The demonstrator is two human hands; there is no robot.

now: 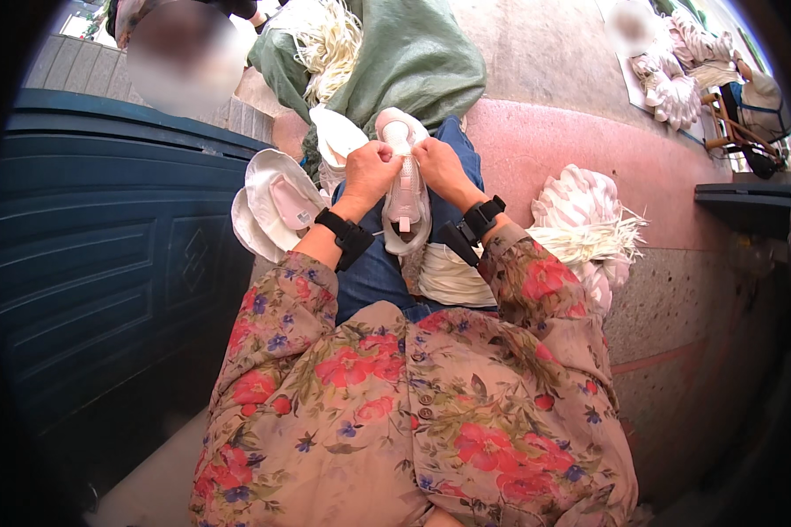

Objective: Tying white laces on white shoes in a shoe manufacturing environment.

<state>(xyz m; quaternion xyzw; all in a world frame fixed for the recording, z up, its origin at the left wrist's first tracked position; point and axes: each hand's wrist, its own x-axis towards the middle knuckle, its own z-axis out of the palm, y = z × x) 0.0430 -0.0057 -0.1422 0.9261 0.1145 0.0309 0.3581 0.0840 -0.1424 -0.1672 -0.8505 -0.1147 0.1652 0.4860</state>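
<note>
A pale pink and white sneaker [404, 198] lies lengthwise on my lap, its toe pointing away from me. Over its lacing area, my left hand [369, 169] and my right hand [444, 167] come close together, each closed in a pinch. What looks like a thin white shoelace [402, 153] runs between the fingertips, though its ends are hard to make out. Left of my legs stand white and pale pink shoe pieces [283, 198], and another white shoe piece [337, 136] is just beyond my left hand.
Beyond my knees, a green cloth sack [413, 57] has a bundle of white laces [330, 48] beside it. More laces [453, 277] are under my right arm. Stacked pale shoes [580, 198] with laces are on the floor at right. A dark blue panelled door [132, 237] borders my left. Others sit farther off.
</note>
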